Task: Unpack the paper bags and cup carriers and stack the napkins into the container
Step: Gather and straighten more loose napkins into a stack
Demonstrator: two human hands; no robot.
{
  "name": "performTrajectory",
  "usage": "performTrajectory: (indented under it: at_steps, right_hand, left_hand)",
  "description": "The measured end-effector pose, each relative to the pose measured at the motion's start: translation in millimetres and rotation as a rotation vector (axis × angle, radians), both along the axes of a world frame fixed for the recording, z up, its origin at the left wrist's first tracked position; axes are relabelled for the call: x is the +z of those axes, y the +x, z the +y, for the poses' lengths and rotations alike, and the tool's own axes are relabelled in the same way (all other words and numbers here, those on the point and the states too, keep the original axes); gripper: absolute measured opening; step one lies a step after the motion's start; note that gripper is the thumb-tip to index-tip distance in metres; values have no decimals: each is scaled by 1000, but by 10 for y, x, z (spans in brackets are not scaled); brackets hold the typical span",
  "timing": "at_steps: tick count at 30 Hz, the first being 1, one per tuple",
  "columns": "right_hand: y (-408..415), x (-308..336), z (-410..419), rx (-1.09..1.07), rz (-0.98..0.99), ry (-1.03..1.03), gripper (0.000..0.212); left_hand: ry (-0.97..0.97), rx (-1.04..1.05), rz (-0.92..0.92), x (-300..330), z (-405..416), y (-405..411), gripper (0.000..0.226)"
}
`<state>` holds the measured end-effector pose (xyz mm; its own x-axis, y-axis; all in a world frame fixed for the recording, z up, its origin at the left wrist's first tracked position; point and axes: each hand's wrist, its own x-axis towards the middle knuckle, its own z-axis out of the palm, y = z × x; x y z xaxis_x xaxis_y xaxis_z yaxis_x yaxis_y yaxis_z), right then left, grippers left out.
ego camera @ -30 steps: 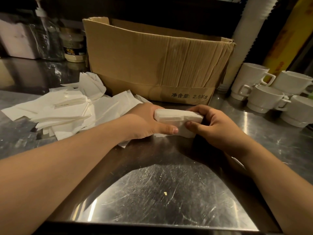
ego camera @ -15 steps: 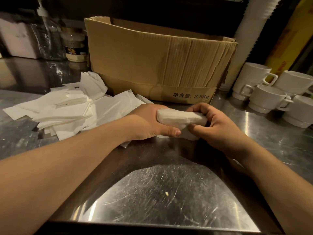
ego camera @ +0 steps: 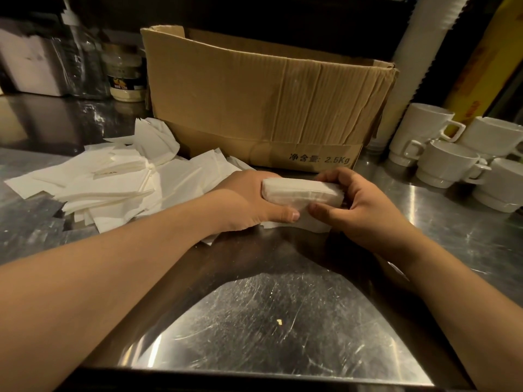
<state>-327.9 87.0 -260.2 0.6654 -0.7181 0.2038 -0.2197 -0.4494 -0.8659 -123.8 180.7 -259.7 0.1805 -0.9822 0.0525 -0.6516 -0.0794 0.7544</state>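
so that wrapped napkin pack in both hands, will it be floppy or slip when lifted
Probably fairly firm: the napkin pack keeps a block shape between the left hand and right hand. Its shiny, clear-looking wrap may be a little slippery. It seems light, since thumbs and fingertips alone hold it.

A scratched steel counter (ego camera: 283, 321) is carrying several white ceramic mugs (ego camera: 450, 162), which are sitting stacked and clustered at the right. A tall sleeve of white disposable cups (ego camera: 424, 46) is standing behind them. A labelled jar (ego camera: 126, 77) and a clear pump bottle (ego camera: 82, 63) are standing at the rear left.
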Motion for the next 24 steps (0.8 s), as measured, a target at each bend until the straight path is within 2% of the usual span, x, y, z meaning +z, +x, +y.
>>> performTrajectory:
  at_steps: [2,5,6,8,10,13,15,17,22,24]
  right_hand:
    - [-20,16,-12,-27,55,-10,76]
    - [-36,37,-7,-44,278,-64,112]
    - [-36,40,7,-36,328,-72,120]
    - [-28,25,15,-6,297,-48,125]
    - [-3,23,28,14,186,-18,108]
    - [33,11,24,29,39,-18,48]
    - [28,-10,5,14,-1,-32,27]
    - [10,-15,-17,2,-9,-41,27]
    - [-7,-3,-17,46,78,-78,44]
    - [-12,-16,-29,48,70,-79,48]
  left_hand:
    - [10,7,5,7,0,-6,42]
    - [33,-10,7,11,14,-12,51]
    - [41,-13,0,14,21,-16,57]
    - [44,-4,-11,16,28,-21,65]
    - [37,10,-16,21,30,-25,60]
    - [22,16,-8,18,29,-19,46]
    - [3,11,6,17,27,-16,42]
    - [2,5,9,23,27,-17,39]
    - [59,-51,-3,38,35,-26,50]
    - [66,-55,-14,47,35,-30,46]
